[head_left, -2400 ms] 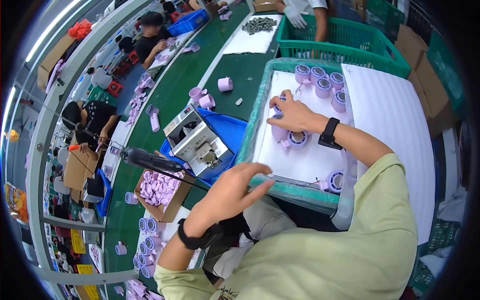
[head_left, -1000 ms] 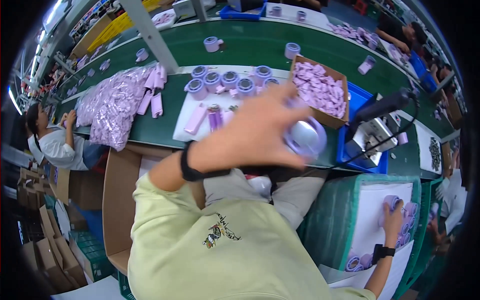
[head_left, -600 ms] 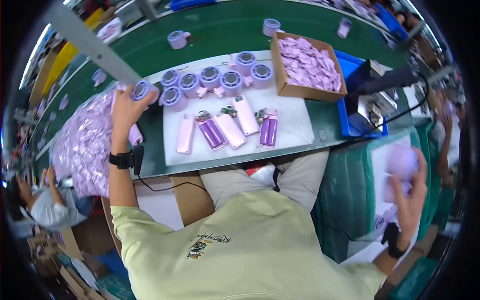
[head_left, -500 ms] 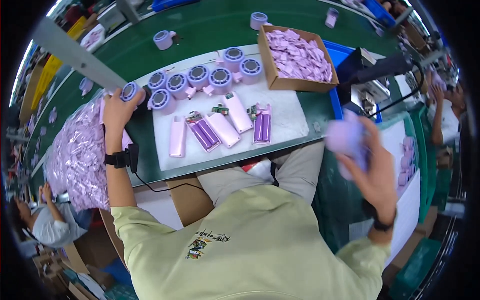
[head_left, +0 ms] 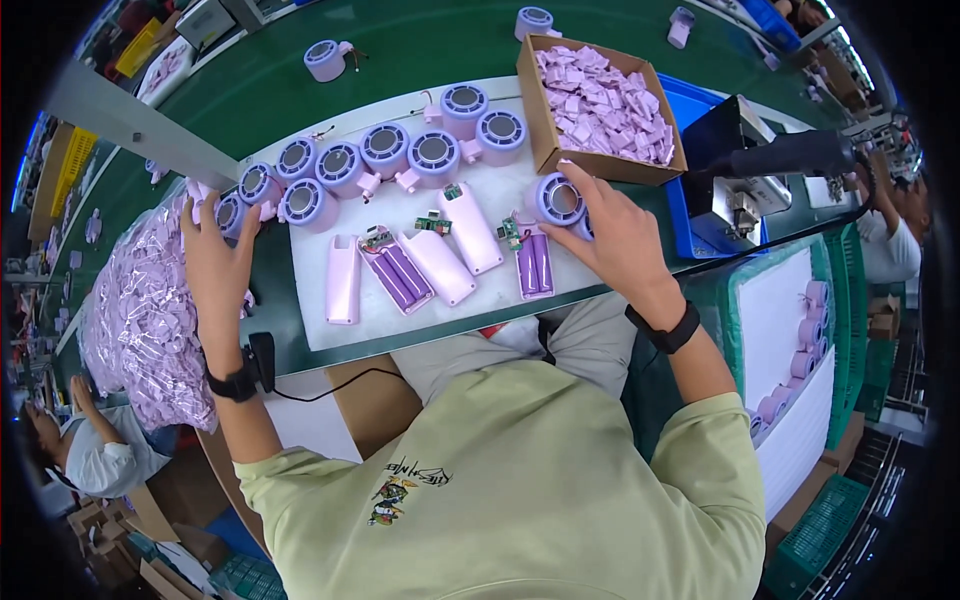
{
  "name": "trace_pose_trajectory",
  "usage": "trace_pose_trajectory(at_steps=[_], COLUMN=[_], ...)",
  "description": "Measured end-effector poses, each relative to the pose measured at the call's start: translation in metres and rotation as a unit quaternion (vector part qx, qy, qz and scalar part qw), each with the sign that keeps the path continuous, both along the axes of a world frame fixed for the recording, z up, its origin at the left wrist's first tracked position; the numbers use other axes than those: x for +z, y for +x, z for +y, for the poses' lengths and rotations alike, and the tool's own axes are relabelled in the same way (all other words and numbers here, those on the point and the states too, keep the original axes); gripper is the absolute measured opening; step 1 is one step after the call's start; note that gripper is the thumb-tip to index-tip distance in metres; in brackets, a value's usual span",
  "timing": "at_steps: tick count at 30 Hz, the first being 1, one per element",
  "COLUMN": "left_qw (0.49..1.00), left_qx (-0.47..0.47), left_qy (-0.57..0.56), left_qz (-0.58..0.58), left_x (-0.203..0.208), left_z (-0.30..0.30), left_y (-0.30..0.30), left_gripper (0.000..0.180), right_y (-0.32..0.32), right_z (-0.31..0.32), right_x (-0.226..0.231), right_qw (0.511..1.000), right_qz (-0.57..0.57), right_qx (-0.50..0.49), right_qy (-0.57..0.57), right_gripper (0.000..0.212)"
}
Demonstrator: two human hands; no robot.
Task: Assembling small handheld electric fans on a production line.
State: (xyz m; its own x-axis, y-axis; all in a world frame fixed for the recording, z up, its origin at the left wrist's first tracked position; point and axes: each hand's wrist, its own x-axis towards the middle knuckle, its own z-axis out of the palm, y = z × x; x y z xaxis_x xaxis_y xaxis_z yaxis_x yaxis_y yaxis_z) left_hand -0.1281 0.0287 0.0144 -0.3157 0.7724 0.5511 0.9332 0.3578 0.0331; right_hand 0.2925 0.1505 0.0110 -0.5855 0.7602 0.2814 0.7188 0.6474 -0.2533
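With the clock set on the middle of the white foam sheet [head_left: 578,268] and twelve at the top of the view, the right hand [head_left: 618,243] is at three o'clock, its thumb and index finger holding a lilac fan head [head_left: 560,198] at two o'clock, grille facing up; whether that piece rests on the sheet cannot be told. A second lilac part [head_left: 585,228] shows beneath this palm, mostly hidden. At nine o'clock the left hand [head_left: 214,268] has its fingers moderately spread about an end fan head [head_left: 229,215]; whether they grip or only touch it cannot be told. From there a close cluster of fan heads [head_left: 385,146] runs round to one o'clock, grilles up. Near the sheet's centre lie plain pink handle shells [head_left: 437,266] and two opened handles showing purple battery cells [head_left: 398,276], with green circuit boards [head_left: 433,222] at their upper ends. A cardboard box [head_left: 541,128] filled with small pink pieces [head_left: 603,105] sits between one and two o'clock, beside a blue tray [head_left: 683,230] bearing a metal-fronted machine [head_left: 735,195]. A clear bag of lilac parts [head_left: 145,310] bulges between eight and nine o'clock, just beside the left forearm.
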Motion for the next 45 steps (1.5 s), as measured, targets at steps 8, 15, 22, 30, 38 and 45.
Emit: trace_pose_trajectory(at_steps=[8, 15, 22, 30, 38, 45], left_qw=[0.901, 0.956, 0.921, 0.875, 0.620, 0.689], left_qx=[-0.270, -0.194, -0.241, -0.189, -0.216, -0.323], left_qy=[-0.145, -0.144, -0.231, -0.197, -0.241, -0.197], left_qz=[-0.306, -0.165, -0.202, -0.400, -0.715, -0.618], left_x=[0.034, -0.020, -0.020, -0.008, -0.014, -0.031], left_z=[-0.020, 0.036, 0.026, 0.001, 0.001, 0.006], left_y=[0.226, 0.301, 0.298, 0.278, 0.270, 0.287], left_gripper=[0.030, 0.040, 0.047, 0.066, 0.057, 0.047], right_y=[-0.001, 0.029, 0.021, 0.039, 0.049, 0.022], right_z=[0.002, -0.012, 0.002, -0.003, -0.041, -0.065], right_x=[-0.003, 0.007, -0.003, -0.004, 0.010, 0.028], right_qw=[0.997, 0.995, 0.998, 0.987, 0.977, 0.965], right_qz=[0.072, 0.072, 0.041, 0.140, 0.206, 0.138], right_qx=[-0.003, -0.057, -0.035, -0.049, -0.045, 0.023], right_qy=[0.003, -0.045, -0.035, -0.055, -0.011, -0.223], right_gripper=[0.066, 0.062, 0.066, 0.072, 0.063, 0.044])
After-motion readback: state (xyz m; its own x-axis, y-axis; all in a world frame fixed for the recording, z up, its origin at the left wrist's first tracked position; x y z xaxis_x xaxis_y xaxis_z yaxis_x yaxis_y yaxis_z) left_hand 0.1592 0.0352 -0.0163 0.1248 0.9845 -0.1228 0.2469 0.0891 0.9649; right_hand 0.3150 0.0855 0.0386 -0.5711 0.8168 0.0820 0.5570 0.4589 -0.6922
